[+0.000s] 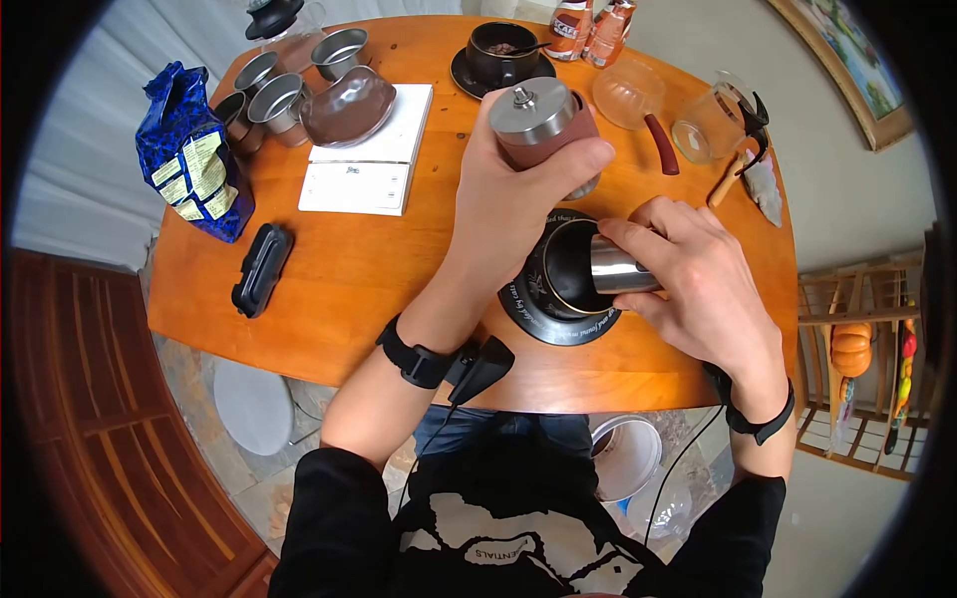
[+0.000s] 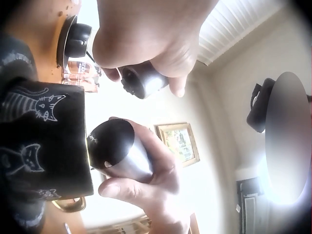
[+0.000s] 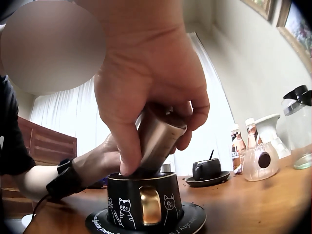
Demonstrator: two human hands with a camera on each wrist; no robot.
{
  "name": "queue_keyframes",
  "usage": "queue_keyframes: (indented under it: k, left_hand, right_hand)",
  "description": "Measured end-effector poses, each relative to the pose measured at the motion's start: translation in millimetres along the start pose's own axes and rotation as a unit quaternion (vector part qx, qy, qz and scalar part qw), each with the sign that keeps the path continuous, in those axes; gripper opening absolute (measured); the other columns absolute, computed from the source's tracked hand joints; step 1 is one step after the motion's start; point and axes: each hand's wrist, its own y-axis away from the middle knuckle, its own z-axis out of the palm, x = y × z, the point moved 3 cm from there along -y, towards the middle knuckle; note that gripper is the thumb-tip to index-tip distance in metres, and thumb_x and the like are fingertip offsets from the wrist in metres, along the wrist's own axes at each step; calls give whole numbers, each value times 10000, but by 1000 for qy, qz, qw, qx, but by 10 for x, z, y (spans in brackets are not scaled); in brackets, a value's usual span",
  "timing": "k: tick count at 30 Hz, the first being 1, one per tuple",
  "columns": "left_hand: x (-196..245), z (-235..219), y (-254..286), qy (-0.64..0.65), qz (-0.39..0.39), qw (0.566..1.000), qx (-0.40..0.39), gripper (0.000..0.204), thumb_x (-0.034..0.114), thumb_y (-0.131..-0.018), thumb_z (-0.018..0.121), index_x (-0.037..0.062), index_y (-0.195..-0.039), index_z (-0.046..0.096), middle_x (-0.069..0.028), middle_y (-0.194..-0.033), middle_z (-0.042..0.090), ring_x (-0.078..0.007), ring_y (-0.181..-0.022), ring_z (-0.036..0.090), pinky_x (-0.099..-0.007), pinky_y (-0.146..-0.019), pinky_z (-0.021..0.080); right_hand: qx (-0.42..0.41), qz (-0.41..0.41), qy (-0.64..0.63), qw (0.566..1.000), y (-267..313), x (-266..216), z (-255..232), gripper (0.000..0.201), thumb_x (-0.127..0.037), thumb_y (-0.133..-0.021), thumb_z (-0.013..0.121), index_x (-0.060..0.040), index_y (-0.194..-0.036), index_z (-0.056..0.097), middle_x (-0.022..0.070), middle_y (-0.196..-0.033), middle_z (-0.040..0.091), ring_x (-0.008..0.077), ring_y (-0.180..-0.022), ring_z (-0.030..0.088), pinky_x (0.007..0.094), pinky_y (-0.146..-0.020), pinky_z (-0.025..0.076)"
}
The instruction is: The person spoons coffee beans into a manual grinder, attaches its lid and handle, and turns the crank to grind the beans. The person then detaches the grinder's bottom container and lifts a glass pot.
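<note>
My left hand grips the body of a manual coffee grinder, a steel-topped cylinder with a brown band, above the table. In my right hand is a steel grinder cup, pinched between thumb and fingers. The cup tilts with its mouth down at the rim of a black mug with white cat drawings and a gold handle. Under the mug lies a black saucer with white lettering. In the left wrist view, the grinder's dark underside shows, separate from the cup.
At the left stand a blue coffee bag, several metal cups and a white scale with a brown-tinted glass vessel. A black case lies nearer. Behind are another black cup, a glass pot and a carafe.
</note>
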Motion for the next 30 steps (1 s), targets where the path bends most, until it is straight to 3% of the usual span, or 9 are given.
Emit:
queue_keyframes:
  k: [2,6,11,15,17,21,24,26,30]
  left_hand:
    - [-1,-10,-4,9,2,1000,-6,525,141,-805,854,62,-1224,547,-54,-1136,644,-113,-1014,626,-278,-833,556]
    - [10,-7,17,29,-26,999,-19,520,122,-817,841,60,-1243,549,-42,-1126,639,-110,-999,634,-271,-821,550]
    - [-1,130,118,163,-58,983,-57,449,98,-915,722,27,-1312,525,-80,-1196,619,-170,-1142,600,-353,-1007,474]
    - [-38,206,199,178,-80,977,-89,430,112,-943,683,14,-1328,517,-108,-1245,599,-206,-1223,562,-391,-1071,429]
    - [-31,240,231,101,-37,985,-138,674,426,-945,695,40,-1431,430,-164,-1413,511,-312,-1366,462,-498,-1140,378]
    - [-11,276,252,97,-35,985,-138,696,456,-931,700,43,-1426,436,-161,-1408,517,-313,-1363,466,-501,-1133,397]
    - [-31,273,271,202,-52,969,-136,512,203,-947,721,-6,-1360,501,-160,-1369,572,-246,-1220,591,-418,-1039,490]
    - [3,276,271,94,-51,983,-152,706,482,-919,706,43,-1410,453,-156,-1392,529,-297,-1347,487,-486,-1089,461]
    - [-10,283,298,79,-53,987,-130,716,503,-912,705,34,-1396,464,-152,-1388,535,-282,-1323,514,-469,-1093,463]
  right_hand:
    - [-5,4,6,1000,-2,18,18,544,-64,-651,840,-63,-1161,651,111,-980,609,346,-921,633,438,-771,516]
    - [82,100,-219,967,48,177,172,530,-96,-678,874,-25,-1145,633,127,-996,656,332,-901,670,399,-794,538]
    - [206,168,-337,903,127,224,424,591,-127,-701,900,-14,-1178,570,128,-979,683,224,-897,674,351,-813,537]
    - [240,140,-276,920,103,137,300,626,-137,-678,915,-25,-1176,551,161,-1018,685,307,-921,691,373,-823,547]
    - [260,123,-257,923,104,110,240,624,-137,-678,911,-25,-1175,550,169,-1031,677,331,-930,685,383,-814,549]
    - [311,65,-173,932,108,40,206,595,-117,-691,886,-19,-1172,551,175,-1036,644,366,-927,664,406,-772,545]
    - [309,52,-170,934,98,25,181,569,-110,-708,869,-13,-1170,552,173,-1017,623,377,-904,650,420,-741,537]
    - [315,46,-164,934,96,16,181,566,-112,-711,867,-12,-1170,552,172,-1012,623,378,-895,647,422,-734,535]
    - [320,34,-179,930,81,16,185,566,-125,-712,868,-12,-1170,554,168,-997,619,379,-881,642,424,-717,528]
